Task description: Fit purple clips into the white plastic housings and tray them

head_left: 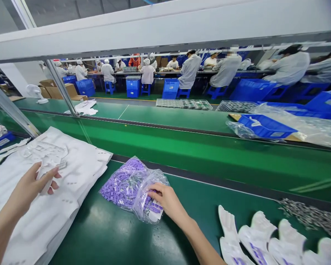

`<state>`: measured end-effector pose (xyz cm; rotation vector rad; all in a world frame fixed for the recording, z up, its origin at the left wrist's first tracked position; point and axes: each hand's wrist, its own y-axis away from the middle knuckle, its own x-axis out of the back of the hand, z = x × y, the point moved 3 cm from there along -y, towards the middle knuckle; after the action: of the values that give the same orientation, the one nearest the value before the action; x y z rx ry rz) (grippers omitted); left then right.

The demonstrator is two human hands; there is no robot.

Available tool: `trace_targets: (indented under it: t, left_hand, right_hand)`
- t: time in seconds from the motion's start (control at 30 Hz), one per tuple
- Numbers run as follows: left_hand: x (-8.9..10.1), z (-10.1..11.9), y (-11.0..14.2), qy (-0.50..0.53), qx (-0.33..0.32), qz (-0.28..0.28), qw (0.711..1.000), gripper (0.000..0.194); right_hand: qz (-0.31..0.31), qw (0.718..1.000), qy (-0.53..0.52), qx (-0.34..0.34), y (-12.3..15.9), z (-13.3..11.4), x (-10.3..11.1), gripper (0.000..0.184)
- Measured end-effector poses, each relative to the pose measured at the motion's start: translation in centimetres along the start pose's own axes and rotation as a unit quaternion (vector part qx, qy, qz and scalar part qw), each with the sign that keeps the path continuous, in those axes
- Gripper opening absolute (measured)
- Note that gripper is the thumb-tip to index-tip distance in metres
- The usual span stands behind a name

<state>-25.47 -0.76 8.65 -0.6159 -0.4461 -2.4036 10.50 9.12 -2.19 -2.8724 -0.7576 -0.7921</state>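
My left hand (33, 186) grips a clear moulded plastic tray (48, 156) lying on a stack of white sheets (71, 184) at the left of the green bench. My right hand (167, 200) reaches into the open mouth of a clear plastic bag of small purple parts (124, 182) in the middle of the bench. Its fingers are curled inside the bag's opening, pinching something among the purple parts that I cannot make out.
White moulded pieces with purple parts (264, 239) lie in a row at the bottom right, beside a scatter of small metal parts (311, 217). A green conveyor belt (209, 147) runs behind. Blue bins (264, 127) and several seated workers in white sit beyond.
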Motion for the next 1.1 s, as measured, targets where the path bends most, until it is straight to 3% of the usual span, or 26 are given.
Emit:
trace_targets:
  t: [0.1, 0.23, 0.33, 0.47, 0.57, 0.67, 0.87, 1.0, 1.1]
  left_hand:
    - [-3.0, 0.9, 4.4, 0.153, 0.009, -0.102, 0.983, 0.03]
    - [-9.3, 1.4, 9.2, 0.262, 0.052, -0.271, 0.925, 0.042]
    - [-12.6, 2.0, 11.1, 0.284, 0.07, -0.344, 0.892, 0.037]
    - [-14.5, 2.7, 12.2, 0.247, 0.055, -0.408, 0.877, 0.052]
    - [-15.2, 2.8, 12.8, 0.26, 0.052, -0.376, 0.888, 0.079]
    - [-16.0, 2.5, 13.4, 0.271, 0.054, -0.336, 0.9, 0.09]
    - [-16.6, 1.7, 13.2, 0.221, 0.028, -0.34, 0.914, 0.061]
    - [-14.9, 1.7, 11.9, 0.173, 0.01, -0.269, 0.947, 0.037]
    - [-13.3, 2.5, 11.4, 0.168, 0.006, -0.212, 0.963, 0.034]
  right_hand:
    - [-0.01, 0.997, -0.061, -0.037, 0.0, 0.7, 0.9, 0.022]
    - [-0.009, 0.993, -0.1, -0.058, 0.4, 0.3, 2.5, 0.028]
    - [0.051, 0.991, -0.114, -0.053, 1.4, -1.7, 4.4, 0.031]
    - [0.125, 0.971, -0.194, -0.057, 3.1, -5.1, 5.6, 0.03]
    - [0.144, 0.964, -0.222, -0.03, 3.9, -7.1, 4.9, 0.028]
    - [0.192, 0.97, -0.147, 0.02, 4.4, -8.3, 4.0, 0.022]
    - [0.157, 0.98, -0.113, 0.044, 4.8, -8.6, 3.4, 0.02]
    - [0.135, 0.982, -0.134, 0.019, 4.8, -7.4, 3.9, 0.021]
    - [0.092, 0.987, -0.131, 0.008, 4.6, -7.1, 3.5, 0.021]
